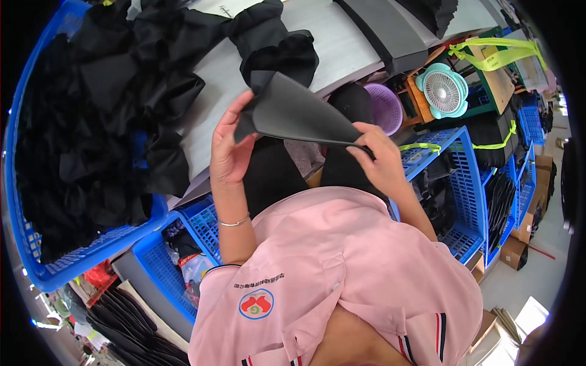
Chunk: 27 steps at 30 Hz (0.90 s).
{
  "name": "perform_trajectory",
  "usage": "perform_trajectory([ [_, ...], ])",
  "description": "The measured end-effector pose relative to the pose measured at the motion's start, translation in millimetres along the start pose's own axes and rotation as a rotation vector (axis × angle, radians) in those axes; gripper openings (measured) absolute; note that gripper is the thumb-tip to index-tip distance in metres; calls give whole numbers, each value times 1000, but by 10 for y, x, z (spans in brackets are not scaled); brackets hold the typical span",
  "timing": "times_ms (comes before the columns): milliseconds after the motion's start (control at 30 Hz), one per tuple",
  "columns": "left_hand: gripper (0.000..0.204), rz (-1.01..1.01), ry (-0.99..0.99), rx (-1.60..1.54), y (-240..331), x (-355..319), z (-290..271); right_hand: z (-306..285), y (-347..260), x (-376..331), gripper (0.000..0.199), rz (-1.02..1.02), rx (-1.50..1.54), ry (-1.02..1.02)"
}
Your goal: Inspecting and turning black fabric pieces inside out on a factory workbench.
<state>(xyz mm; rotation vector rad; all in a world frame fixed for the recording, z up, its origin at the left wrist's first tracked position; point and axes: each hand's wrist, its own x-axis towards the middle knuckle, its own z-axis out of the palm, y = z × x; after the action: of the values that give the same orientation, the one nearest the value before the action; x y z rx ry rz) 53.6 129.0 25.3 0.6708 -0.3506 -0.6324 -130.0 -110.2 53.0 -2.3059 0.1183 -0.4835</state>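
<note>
Over my lap I hold a smooth black panel (299, 113) of thin sheet material, bent along its length and tapering toward the right. My left hand (232, 143) closes on its left end, thumb on the near side and fingers behind. At the narrow right end my right hand (381, 152) pinches the edge between thumb and fingers. Just beyond the panel, a bunched black fabric piece (278, 52) rests on the grey table (210, 91).
A large blue crate (91, 253) heaped with black fabric stands at the left. Flat dark pieces (384, 30) lie on the table's far side. A purple basket (384, 110), a turquoise fan (442, 90) and a blue crate (467, 189) stand to the right.
</note>
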Motion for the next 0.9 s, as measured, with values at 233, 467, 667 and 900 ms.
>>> perform_trajectory([
  [233, 50, -395, 194, -16, -23, -161, 106, -375, 286, 52, 26, -163, -203, -167],
  [467, 21, -518, -42, -61, -152, -328, -274, -452, 371, 82, 27, -223, -254, -209],
  [667, 21, -174, 278, 156, 184, -177, -80, -465, 416, 100, 29, -210, -293, -118],
  [900, 45, -525, 272, 348, -93, -276, 48, -370, 483, 94, 11, -345, -315, -173],
])
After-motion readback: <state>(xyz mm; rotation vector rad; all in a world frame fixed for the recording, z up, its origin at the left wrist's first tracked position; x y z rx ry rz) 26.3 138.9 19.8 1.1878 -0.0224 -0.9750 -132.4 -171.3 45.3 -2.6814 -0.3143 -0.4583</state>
